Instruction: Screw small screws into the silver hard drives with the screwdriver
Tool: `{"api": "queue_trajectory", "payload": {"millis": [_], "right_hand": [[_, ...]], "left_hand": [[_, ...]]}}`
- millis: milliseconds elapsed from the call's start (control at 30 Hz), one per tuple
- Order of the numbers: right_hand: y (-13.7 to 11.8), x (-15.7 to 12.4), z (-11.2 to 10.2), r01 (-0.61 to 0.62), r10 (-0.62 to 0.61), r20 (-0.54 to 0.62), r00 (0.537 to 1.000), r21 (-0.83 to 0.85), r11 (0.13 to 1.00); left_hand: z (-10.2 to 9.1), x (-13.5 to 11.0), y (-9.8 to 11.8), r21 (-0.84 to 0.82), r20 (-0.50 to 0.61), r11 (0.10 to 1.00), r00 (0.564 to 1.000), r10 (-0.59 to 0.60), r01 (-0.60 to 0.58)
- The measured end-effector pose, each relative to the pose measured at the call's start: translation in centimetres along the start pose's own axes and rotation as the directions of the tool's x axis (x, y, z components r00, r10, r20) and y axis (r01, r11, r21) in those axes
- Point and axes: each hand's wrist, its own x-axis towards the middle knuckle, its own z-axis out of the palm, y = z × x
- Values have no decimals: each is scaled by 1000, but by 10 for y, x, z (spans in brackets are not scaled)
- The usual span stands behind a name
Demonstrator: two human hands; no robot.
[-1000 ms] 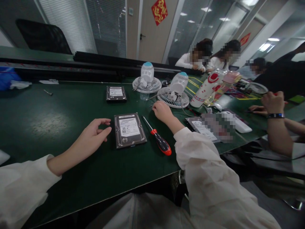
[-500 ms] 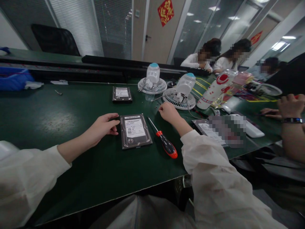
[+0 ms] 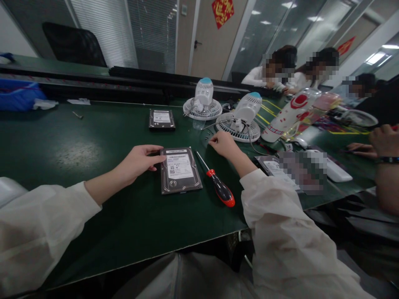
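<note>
A hard drive (image 3: 181,171) lies label up on the green table in front of me. My left hand (image 3: 144,161) is at its left edge, thumb over the top face and the other fingers along the side, partly hidden. Right of the drive rests a screwdriver (image 3: 220,187) with a black and red handle, its tip pointing away from me. Beyond it, my right hand (image 3: 222,143) is at the tabletop with its fingertips pinched together; whatever they hold is hidden. Several small screws (image 3: 208,135) lie just past those fingertips.
A second hard drive (image 3: 161,119) sits farther back. Two small white fans (image 3: 238,124) lie face down behind my right hand, near a patterned white bottle (image 3: 288,116). Another drive (image 3: 274,166) is to the right, beside a co-worker's arm (image 3: 385,166). A blue bin (image 3: 20,95) stands far left.
My left hand has moved right onto the hard drive's edge, its thumb now over the top face. My right hand stays by the screws, fingers pinched. The view has shifted slightly.
</note>
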Motion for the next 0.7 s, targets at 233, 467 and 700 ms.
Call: {"api": "queue_trajectory", "payload": {"millis": [233,467,700], "right_hand": [[-5,-4,2,-14,17,-34,999,105,994],[-14,-9,-6,-20,30,-18,999,412,911],[-68,-10,-26,4,-269,239,933,741,671]], "left_hand": [[-1,-1,-8,111,63,991,996,69,-76],[1,-8,-7,133,88,989,995,53,-65],[3,-8,-8,75,105,995,992,63,-71]]}}
